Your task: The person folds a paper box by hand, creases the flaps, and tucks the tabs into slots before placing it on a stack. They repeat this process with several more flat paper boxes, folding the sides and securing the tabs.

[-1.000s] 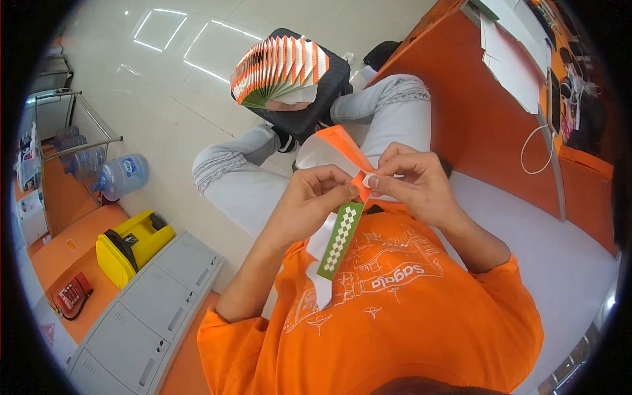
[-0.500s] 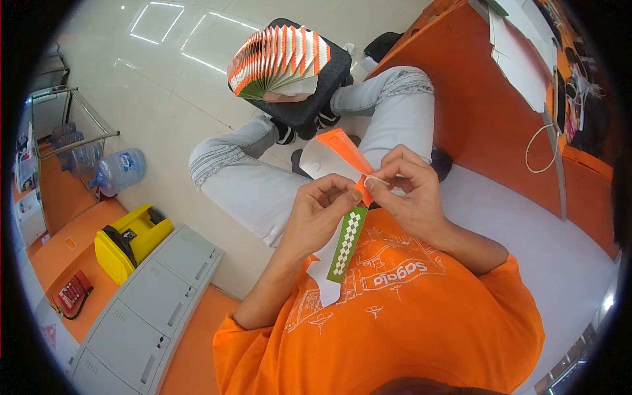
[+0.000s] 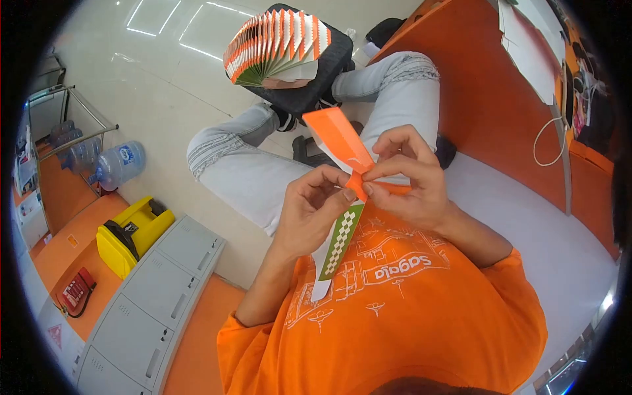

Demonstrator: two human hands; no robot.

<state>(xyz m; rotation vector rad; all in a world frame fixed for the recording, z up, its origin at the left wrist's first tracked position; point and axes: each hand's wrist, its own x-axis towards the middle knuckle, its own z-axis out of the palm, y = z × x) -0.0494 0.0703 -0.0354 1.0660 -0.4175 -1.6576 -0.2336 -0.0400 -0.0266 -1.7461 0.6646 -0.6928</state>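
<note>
Yellow plastic forms a bin [image 3: 148,227] beside shut grey lockers [image 3: 158,283]; their contents are hidden. Clear bottles [image 3: 118,164] lie near shelving. Fanned, pleated paper [image 3: 283,49] sits on a black stool [image 3: 299,100] over glossy floor tiles [image 3: 171,105]. Left hand [image 3: 313,210] and right hand [image 3: 411,178] pinch a folded orange, green and white strip [image 3: 342,240] before the shirt [image 3: 421,309]. The desk's [image 3: 467,92] far clutter is hard to identify.
</note>
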